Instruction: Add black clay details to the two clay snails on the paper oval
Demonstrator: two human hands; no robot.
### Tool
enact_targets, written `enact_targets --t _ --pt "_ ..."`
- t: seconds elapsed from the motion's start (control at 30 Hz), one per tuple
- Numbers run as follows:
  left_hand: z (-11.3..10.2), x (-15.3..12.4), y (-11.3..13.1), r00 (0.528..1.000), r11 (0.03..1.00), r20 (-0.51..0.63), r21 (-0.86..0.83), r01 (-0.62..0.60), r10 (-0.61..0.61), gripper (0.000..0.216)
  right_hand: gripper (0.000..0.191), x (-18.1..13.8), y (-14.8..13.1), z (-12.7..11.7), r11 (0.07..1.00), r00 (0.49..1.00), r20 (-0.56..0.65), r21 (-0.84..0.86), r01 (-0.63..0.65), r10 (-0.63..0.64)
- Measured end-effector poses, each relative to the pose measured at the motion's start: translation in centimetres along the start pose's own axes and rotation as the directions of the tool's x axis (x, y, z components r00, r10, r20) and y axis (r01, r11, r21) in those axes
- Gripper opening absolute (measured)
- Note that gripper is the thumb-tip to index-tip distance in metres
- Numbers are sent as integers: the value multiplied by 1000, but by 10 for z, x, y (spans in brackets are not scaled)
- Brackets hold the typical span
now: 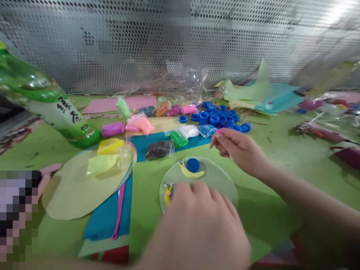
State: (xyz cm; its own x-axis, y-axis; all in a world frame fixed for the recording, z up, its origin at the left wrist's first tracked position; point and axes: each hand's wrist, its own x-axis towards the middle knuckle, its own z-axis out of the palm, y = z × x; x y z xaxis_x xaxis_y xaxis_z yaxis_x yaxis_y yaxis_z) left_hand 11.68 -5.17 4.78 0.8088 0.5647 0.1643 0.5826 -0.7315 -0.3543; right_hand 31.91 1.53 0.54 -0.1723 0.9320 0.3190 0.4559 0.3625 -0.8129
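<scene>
1. The right hand (237, 148) was raised above the green table, its thumb and fingertips pinched together on a small pink bit (220, 131).
2. That bit sat at the very tips of the fingers, at the hand's left end, in front of the pile of blue caps (214, 119) and just beside a blue packet (207, 130) as seen from the head.
3. The left hand (202, 221) was in the near foreground, back upward and blurred, over the near part of a round pale green card (218, 174). Its fingertips were hidden, so I could not tell whether they were apart or closed on something.
4. A yellow lower snail (167, 195) showed its googly eyes at that hand's left edge; the rest of it was behind the hand, and contact could not be made out.
5. A yellow upper snail (191, 173) with a blue cap shell (193, 165) lay on the card just beyond the left knuckles, nearer the wearer than the right hand and to its left.
</scene>
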Motion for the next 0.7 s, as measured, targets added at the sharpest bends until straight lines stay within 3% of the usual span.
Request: enact_targets --t 0.07,0.17,0.27,0.33,0.43,0.53,0.63,0.67,0.7 --pt "5 23 -30 995 993 78 103 53 -61 22 34 2 7 1 993 998 30 -104 -46 49" --pt "28 42 -67 970 961 148 228 154 -191 16 26 5 11 1 971 989 86 -217 -96 117" --pt "61 41 -87 978 956 124 262 132 -169 33 26 6 8 0 960 979 124 -251 -125 160" --pt "77 35 -91 990 960 69 261 100 -122 28 26 4 4 0 963 979 129 -241 -121 155" --pt "78 23 -86 997 967 -74 250 45 -27 21 27 -1 -6 1 982 988 129 -182 -57 81" --pt "56 8 -65 970 983 -240 185 5 40 30 14 -10 -24 4 996 983 172 -53 69 -59" --pt "35 -10 -36 898 997 -438 42 65 -40 36 8 -22 -46 4 972 944 241 134 195 -223" --pt "33 -16 -27 823 985 -541 -82 152 -173 33 9 -26 -52 4 956 928 257 187 226 -270" --pt "32 -22 -20 784 957 -551 -193 214 -287 32 9 -29 -57 4 940 911 271 231 252 -311"
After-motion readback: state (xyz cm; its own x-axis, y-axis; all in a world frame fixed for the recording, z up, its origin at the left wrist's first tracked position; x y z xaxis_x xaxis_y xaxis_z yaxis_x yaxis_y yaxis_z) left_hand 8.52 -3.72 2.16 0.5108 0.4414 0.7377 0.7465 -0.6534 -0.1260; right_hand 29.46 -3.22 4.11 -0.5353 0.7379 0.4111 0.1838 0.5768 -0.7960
